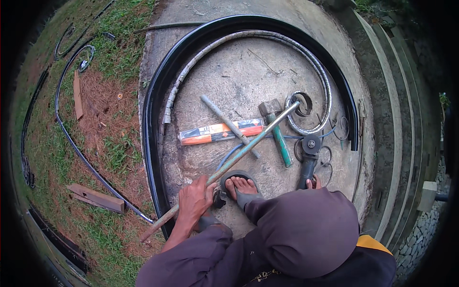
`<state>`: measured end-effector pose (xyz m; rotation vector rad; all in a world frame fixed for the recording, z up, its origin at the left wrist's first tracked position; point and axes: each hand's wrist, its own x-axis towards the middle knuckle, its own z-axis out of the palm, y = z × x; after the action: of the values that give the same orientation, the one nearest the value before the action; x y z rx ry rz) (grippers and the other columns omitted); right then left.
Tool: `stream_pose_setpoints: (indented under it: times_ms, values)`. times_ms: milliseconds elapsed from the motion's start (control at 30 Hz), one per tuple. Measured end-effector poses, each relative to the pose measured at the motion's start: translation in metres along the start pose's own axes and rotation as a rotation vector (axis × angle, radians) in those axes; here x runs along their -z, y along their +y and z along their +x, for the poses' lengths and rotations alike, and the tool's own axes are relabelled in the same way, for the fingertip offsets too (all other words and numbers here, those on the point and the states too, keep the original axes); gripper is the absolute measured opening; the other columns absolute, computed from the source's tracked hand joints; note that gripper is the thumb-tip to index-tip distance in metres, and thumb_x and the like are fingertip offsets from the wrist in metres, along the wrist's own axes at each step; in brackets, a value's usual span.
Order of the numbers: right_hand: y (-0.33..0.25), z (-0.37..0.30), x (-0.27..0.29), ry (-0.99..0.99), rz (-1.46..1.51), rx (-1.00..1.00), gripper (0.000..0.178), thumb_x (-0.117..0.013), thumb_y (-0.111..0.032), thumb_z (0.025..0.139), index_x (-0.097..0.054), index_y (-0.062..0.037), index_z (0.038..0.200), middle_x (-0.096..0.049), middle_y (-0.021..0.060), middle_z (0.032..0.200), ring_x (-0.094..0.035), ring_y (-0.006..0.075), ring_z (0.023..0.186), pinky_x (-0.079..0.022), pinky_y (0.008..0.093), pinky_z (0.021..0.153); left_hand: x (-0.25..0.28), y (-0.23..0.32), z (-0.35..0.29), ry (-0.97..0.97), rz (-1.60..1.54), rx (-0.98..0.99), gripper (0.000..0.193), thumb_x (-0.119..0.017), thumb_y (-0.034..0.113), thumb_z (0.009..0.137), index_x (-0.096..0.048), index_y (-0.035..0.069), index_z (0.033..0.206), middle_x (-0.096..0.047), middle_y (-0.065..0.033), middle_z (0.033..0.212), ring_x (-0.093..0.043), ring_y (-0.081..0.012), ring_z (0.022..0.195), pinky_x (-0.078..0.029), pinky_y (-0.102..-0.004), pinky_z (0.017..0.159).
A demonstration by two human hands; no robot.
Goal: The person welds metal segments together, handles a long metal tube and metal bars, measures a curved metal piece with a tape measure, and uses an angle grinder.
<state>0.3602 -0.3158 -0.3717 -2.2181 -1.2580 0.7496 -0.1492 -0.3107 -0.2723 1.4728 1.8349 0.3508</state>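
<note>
My left hand (193, 198) is closed around a long, thin metal pipe (248, 147) with worn greenish paint, slanting up to the right. Its far end meets the small curl at the end of a silver, spiral-bent metal strip (267, 34). My right hand (313, 182), mostly hidden behind dark cloth, has its fingers at the body of an angle grinder (308, 162), whose disc points away from me. Beneath the pipe lie a green-handled hammer (282, 143), a plastic-wrapped orange and black packet (217, 134) and a short grey pipe (222, 116).
A large black curved channel (154, 105) arches around the work area on the concrete (215, 76). My sandalled foot (241, 186) stands near the grinder. A blue cord (229, 155) runs under the tools. Wood pieces (98, 198) lie on grass at left; steps (394, 119) line the right.
</note>
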Motion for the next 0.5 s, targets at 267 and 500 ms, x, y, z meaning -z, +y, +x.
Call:
stream_pose_setpoints:
  times_ms: [267,500]
  values:
    - [-0.068,-0.005,-0.028,0.123,-0.399,-0.002,0.075,-0.084,-0.035,0.075,-0.050,-0.0022,0.133,-0.060,0.0227,0.119,-0.058,0.0421,0.113,-0.045,0.0483,0.096,0.020,0.001,-0.003,0.169,-0.041,0.202,0.030,-0.064,0.033,0.093,-0.061,0.003,0.095,-0.068,-0.0243,0.079,-0.067,-0.0455,0.077,-0.050,-0.0551,0.067]
    - [-0.055,0.002,-0.044,0.164,-0.414,0.003,0.071,-0.084,-0.034,0.075,-0.052,-0.0019,0.130,-0.058,0.0221,0.121,-0.057,0.0397,0.114,-0.044,0.0475,0.096,0.005,-0.014,0.018,0.226,0.036,0.218,0.031,-0.065,0.032,0.092,-0.061,0.002,0.100,-0.068,-0.0243,0.080,-0.067,-0.0465,0.077,-0.049,-0.0560,0.069]
